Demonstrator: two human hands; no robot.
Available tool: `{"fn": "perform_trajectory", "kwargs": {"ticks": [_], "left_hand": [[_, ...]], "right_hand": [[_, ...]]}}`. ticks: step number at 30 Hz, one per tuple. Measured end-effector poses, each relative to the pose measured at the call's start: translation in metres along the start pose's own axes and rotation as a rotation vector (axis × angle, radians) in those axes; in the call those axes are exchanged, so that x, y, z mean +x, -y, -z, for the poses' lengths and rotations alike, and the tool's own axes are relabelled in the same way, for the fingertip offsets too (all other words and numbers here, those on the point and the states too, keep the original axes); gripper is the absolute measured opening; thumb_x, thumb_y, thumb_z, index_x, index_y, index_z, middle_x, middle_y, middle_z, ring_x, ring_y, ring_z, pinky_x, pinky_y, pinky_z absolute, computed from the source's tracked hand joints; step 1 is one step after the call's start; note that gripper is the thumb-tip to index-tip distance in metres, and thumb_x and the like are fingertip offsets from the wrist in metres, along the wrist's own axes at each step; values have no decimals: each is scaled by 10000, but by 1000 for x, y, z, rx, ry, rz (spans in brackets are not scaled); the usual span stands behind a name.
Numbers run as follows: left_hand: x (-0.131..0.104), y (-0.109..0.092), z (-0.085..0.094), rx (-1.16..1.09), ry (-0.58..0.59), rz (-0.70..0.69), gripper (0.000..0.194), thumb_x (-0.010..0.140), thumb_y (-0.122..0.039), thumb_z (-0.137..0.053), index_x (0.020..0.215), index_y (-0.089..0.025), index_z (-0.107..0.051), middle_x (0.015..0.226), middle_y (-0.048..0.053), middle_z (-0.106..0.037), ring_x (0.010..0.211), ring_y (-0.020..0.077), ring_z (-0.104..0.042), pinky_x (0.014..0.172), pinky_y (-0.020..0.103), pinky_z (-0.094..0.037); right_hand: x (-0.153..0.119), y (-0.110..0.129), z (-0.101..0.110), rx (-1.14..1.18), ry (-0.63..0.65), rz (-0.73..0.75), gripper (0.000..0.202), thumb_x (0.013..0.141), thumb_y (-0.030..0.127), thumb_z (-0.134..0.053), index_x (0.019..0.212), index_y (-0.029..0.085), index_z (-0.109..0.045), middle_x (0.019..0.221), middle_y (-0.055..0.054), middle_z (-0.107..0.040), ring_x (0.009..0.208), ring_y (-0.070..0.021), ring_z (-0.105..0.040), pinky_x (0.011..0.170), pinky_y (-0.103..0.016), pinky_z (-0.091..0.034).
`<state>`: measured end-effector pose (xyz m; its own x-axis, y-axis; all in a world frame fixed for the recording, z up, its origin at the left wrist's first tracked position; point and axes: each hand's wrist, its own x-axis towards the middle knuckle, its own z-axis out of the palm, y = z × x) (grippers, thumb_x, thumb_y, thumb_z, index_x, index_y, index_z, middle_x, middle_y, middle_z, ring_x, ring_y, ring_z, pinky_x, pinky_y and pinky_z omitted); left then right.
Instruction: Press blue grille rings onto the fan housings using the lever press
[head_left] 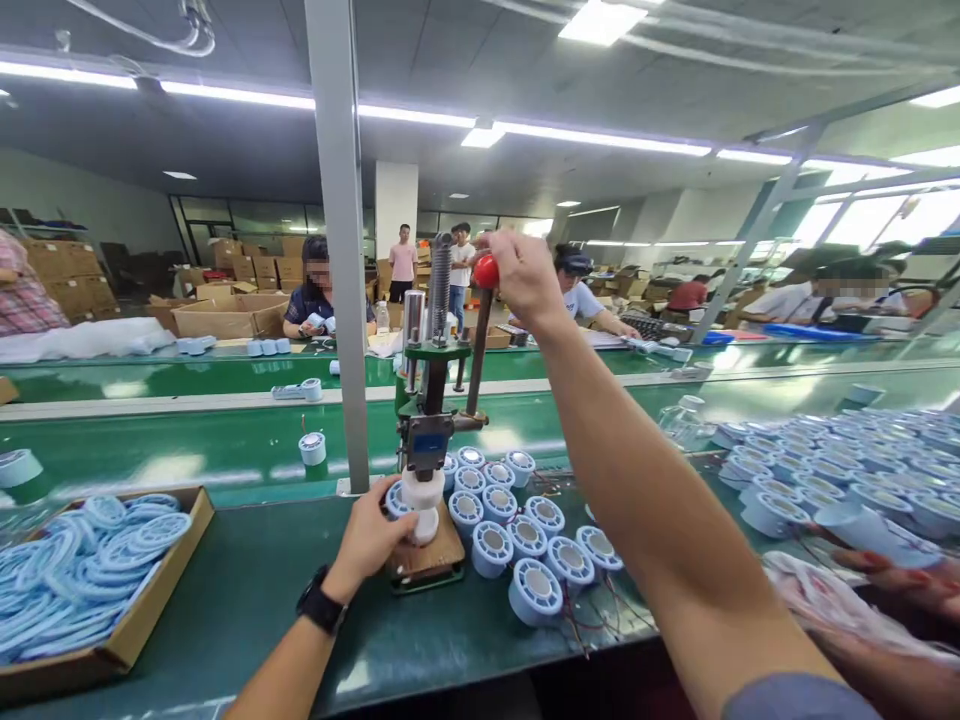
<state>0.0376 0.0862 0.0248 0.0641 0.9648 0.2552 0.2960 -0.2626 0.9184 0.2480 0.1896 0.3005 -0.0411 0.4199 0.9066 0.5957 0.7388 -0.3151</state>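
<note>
Two bare hands meet at a metal hand press (pixel 433 395) in the head view. The right hand (pixel 525 275) has its fingers bent closed over a smooth red ball knob (pixel 486 271) atop a straight steel lever (pixel 478 350). The left hand (pixel 371 535) curves about a pale blue part (pixel 394 502), its thumb against the rounded white block (pixel 424 525) under the press; how firmly those fingers hold anything, I cannot tell. A coiled spring (pixel 439 285) rises over the press, and its base (pixel 446 555) is a flat brown plate.

Glossy green surface (pixel 262 560) shows between the left wrist and a cardboard box (pixel 169 585) heaped with thin blue rings (pixel 105 515). The near edge of the surface runs below both forearms.

Round blue cups (pixel 536 592) with grey discs crowd just right of the base, thin wires (pixel 581 625) trailing among them. A grey metal post (pixel 337 250) stands close behind the left hand; beyond lies a green conveyor (pixel 217 440). Farther right are more cups, a clear bottle (pixel 682 420) and a co-worker's hand (pixel 900 585).
</note>
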Motion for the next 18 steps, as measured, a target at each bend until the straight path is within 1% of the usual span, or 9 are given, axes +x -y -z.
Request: {"fn": "perform_trajectory", "kwargs": {"ticks": [2,5,7,9,10,12,15,16,18], "left_hand": [[8,6,-14,-120,67,-16,515,658,-169,-693,1167,-121,-633,1109,97,-727,966,216,-684,914,353,-532],[14,15,-24,-232,131,-18,518,662,-149,-722,1170,-117,-627,1130,96,-719,1001,209,-673,934,337,-518],[15,18,-24,-245,152,-13,531,669,-157,-732,1186,-111,-621,1144,101,-713,1001,209,-668,933,331,-512],[13,18,-22,-213,167,-4,526,684,-177,-734,1193,-112,-621,1142,100,-713,971,207,-670,908,325,-516],[11,18,-20,-190,167,0,512,693,-188,-732,1188,-115,-626,1133,96,-716,958,206,-671,895,322,-517],[6,17,-18,-145,176,-1,483,711,-214,-732,1176,-124,-638,1106,88,-725,948,209,-671,874,317,-520],[0,21,-10,-90,189,-66,574,724,-257,-751,1267,-154,-597,1161,94,-707,1011,220,-660,890,315,-522],[0,25,-4,-43,134,-89,576,756,-273,-730,1299,-163,-574,1175,98,-699,1027,216,-657,896,312,-522],[5,36,17,102,-67,-97,449,864,-277,-607,1296,-161,-568,1146,104,-698,1024,198,-657,898,306,-525]], "right_hand": [[7,-8,-16,164,83,-92,508,1046,319,-210,1068,21,-621,988,-92,-704,957,-117,-693,838,-271,-549],[-1,-3,-26,329,73,-226,694,989,392,-63,885,-9,-619,998,-92,-713,961,-106,-693,689,-142,-472],[-5,6,-23,382,89,-314,796,864,411,89,692,-43,-542,1071,-115,-682,1009,-124,-653,629,-130,-391],[-6,13,-19,442,103,-382,761,723,375,180,563,-51,-431,1113,-140,-638,1009,-141,-622,583,-160,-342],[-6,15,-17,479,94,-395,731,714,363,166,553,-46,-418,1098,-135,-640,988,-138,-624,571,-164,-333],[-6,17,-17,545,38,-384,661,849,347,9,625,-19,-494,979,-84,-700,889,-90,-674,562,-119,-341],[-8,16,-21,624,-35,-345,394,979,179,-262,759,78,-574,653,19,-673,527,-15,-638,468,-98,-375],[-8,16,-23,649,-49,-341,372,983,141,-277,756,99,-568,594,32,-632,447,-16,-588,435,-118,-379],[-9,18,-26,701,-76,-351,398,996,120,-254,721,118,-542,536,39,-566,398,-20,-531,428,-146,-393]]}}
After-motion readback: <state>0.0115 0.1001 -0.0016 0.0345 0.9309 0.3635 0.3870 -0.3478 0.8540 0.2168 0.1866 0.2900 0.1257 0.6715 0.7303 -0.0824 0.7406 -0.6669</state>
